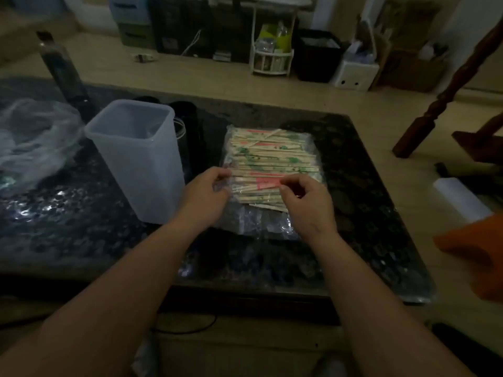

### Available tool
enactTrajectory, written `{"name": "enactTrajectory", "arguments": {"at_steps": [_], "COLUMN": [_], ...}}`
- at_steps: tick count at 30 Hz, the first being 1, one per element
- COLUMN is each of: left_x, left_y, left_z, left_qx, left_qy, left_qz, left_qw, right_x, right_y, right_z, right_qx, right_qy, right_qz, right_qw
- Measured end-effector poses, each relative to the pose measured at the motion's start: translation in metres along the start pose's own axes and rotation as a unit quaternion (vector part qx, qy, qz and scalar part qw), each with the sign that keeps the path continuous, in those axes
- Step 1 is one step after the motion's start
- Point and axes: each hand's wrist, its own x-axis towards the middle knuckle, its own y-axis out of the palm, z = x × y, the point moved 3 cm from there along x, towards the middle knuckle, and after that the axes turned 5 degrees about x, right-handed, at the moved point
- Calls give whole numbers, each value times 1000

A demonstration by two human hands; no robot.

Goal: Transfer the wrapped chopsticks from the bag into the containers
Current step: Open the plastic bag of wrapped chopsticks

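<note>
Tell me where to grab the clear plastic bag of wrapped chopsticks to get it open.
Grip the loose, empty film at the near end of the clear plastic bag, coming from the near side. The wrapped chopsticks lie crosswise and fill the far part, so that slack flap is probably the easiest place to pinch.

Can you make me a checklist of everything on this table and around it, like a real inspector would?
Surface: dark speckled tabletop, glossy, dimly lit.
Job's things: clear bag packed with wrapped chopsticks, lying flat; tall translucent container upright to its left, looks empty.
Clutter: crumpled plastic at far left; dark bottle behind it; white roll and orange object off the right edge.
Hands: left hand pinches the bag's left edge; right hand pinches the plastic on its near part.
Cables: dark cable loops under the table.
Surroundings: black bin, small white rack and wooden post on the floor beyond.
</note>
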Motion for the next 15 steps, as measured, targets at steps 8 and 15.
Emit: {"name": "enactTrajectory", "arguments": {"at_steps": [8, 15], "left_x": [18, 19], "left_y": [23, 38], "left_z": [22, 33], "left_qx": [231, 285], "left_qy": [93, 80], "left_qz": [57, 131], "left_qw": [967, 946], "right_x": [18, 18], "right_y": [60, 77], "right_z": [-35, -54], "right_qx": [-98, -201], "right_qy": [63, 60], "right_qz": [155, 225], "right_qw": [981, 952]}}
